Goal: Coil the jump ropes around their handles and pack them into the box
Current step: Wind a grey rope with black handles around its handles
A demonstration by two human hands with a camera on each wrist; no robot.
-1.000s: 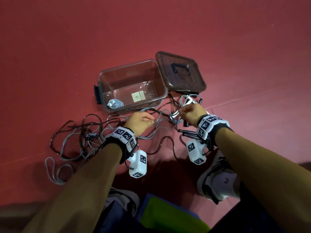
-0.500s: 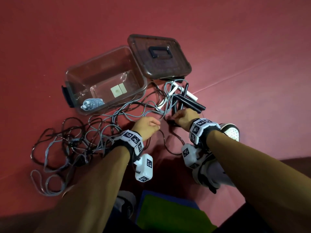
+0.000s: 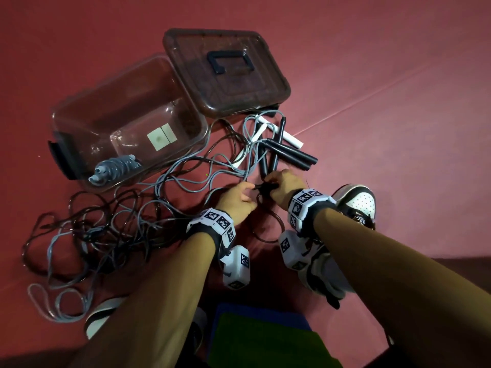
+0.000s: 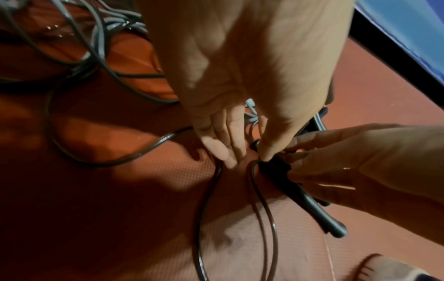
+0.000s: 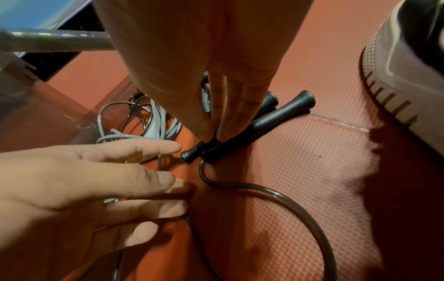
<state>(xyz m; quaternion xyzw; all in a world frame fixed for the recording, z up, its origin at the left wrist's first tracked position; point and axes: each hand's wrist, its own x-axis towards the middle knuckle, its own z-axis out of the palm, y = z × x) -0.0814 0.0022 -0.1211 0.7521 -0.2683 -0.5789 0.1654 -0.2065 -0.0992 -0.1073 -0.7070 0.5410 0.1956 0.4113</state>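
A red textured floor [image 3: 372, 62] carries everything here. A clear plastic box [image 3: 79, 115] sits open on it, one coiled grey rope [image 3: 114, 170] lying inside, with the dark-tinted lid [image 3: 239, 94] flat just beside it, handle up. Near the lid lie black handles [image 3: 289, 152] and white handles [image 3: 287, 136], crossing one another. Loose grey cords [image 3: 186, 176] and dark cords [image 3: 87, 208] sprawl tangled across the floor from the handles to the box's near side and beyond. A black-and-white shoe [image 3: 358, 205] stands on the floor beside the handles.
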